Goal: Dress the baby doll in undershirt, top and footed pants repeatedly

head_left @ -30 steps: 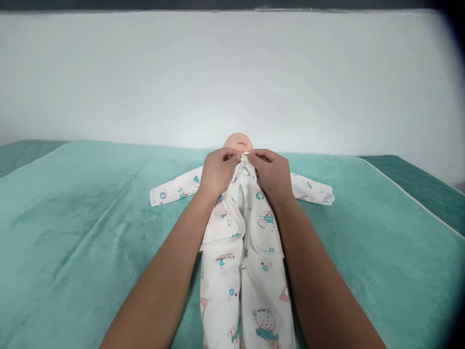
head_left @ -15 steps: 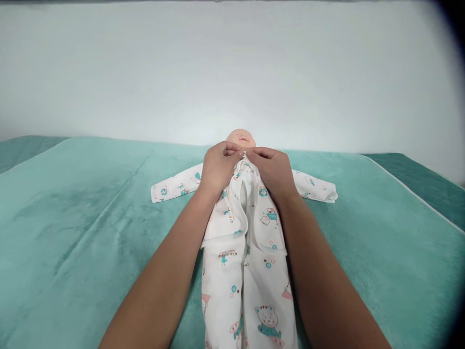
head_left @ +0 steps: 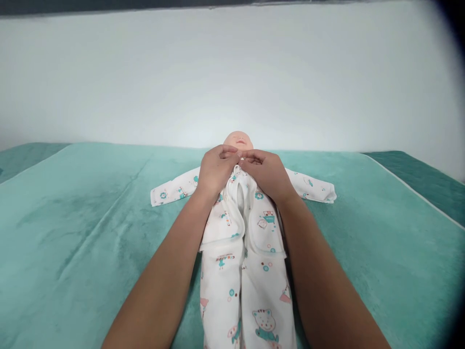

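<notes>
A baby doll (head_left: pixel 239 140) lies on its back on a teal blanket (head_left: pixel 83 228), head away from me. It wears a white printed shirt (head_left: pixel 265 220) and matching trousers (head_left: pixel 250 300); the sleeves spread flat to both sides. My left hand (head_left: pixel 215 170) and my right hand (head_left: pixel 267 173) meet at the shirt's collar just below the doll's chin. Both pinch the two front edges of the shirt together, fingertips touching. Lower down, the shirt front gapes open.
The blanket covers a wide flat surface, with darker teal edges at the far left (head_left: pixel 22 152) and right (head_left: pixel 421 186). A plain white wall (head_left: pixel 232 72) rises behind the doll's head.
My two hands have drawn closer together at the collar, so their fingertips now touch. The doll and clothes lie as before.
</notes>
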Available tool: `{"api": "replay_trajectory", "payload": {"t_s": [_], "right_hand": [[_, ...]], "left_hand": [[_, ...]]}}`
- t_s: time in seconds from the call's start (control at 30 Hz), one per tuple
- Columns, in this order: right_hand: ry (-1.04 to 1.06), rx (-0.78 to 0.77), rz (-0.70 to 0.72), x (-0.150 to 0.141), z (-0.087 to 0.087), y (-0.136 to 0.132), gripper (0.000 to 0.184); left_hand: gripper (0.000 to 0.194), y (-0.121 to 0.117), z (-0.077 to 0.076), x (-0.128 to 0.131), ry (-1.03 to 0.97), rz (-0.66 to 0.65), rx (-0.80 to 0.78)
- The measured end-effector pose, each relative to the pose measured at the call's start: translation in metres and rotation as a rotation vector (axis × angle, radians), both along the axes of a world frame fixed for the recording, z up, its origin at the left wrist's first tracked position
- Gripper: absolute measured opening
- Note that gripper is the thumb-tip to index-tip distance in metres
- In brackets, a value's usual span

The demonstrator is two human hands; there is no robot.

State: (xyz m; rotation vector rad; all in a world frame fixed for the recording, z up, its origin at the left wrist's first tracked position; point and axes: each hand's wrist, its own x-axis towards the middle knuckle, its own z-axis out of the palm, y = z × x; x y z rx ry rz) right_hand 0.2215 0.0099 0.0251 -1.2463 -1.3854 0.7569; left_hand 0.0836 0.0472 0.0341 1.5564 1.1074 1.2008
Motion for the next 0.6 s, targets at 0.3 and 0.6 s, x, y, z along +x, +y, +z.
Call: {"api": "replay_trajectory", "payload": {"t_s": [0.3, 0.6], "right_hand": [[0.023, -0.017, 0.024, -0.0001, -0.0009, 0.0009, 0.034], [0.069, -0.021, 0.115, 0.0029, 0.0001, -0.0012, 0.043]], "left_hand": [[0.036, -0.0036, 0.0049, -0.001, -0.013, 0.024, -0.074], [0.037, -0.0018, 0.0048, -0.0047, -0.21, -0.085, -0.185]]}}
